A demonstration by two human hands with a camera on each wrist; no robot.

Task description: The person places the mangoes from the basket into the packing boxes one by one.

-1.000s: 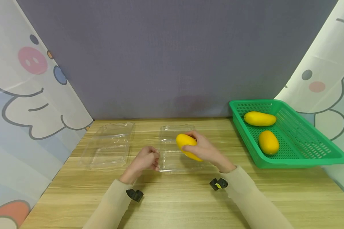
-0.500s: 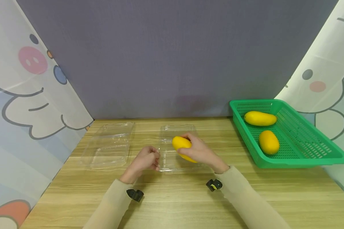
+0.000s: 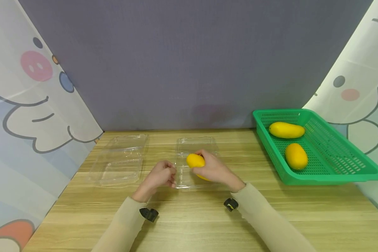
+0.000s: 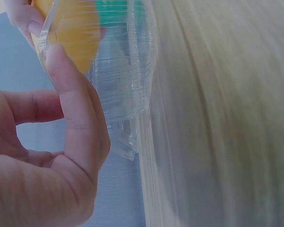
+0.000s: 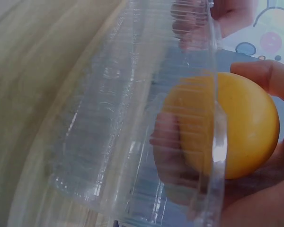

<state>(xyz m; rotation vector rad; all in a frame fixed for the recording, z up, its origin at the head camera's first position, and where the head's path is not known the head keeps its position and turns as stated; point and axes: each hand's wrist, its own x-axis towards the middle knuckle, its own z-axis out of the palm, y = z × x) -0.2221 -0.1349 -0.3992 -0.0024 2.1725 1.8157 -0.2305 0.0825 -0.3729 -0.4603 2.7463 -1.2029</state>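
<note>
Over the middle clear plastic clamshell box [image 3: 189, 175], my right hand [image 3: 215, 168] grips a yellow mango [image 3: 195, 160]. The mango is tilted, its lower end partly covered by the thumb. Seen from the right wrist, part of the mango [image 5: 246, 127] shows through the box's ribbed wall and part rises above the rim. At the box's left edge, my left hand [image 3: 160, 175] has its fingers curled. The left wrist view has the index finger and thumb of that hand [image 4: 73, 123] at the rim, pinching it. Whether the mango touches the box floor is hidden.
A green perforated basket [image 3: 271, 161] stands at the right with two more mangoes [image 3: 286, 130] inside. Another clear clamshell box [image 3: 119, 171] lies with its lid up on the left of the wooden table [image 3: 189, 220]. A grey panel [image 3: 182, 70] borders the back.
My right hand has carried the mango left and lower, deeper over the middle box. The left hand has stayed at the box's edge.
</note>
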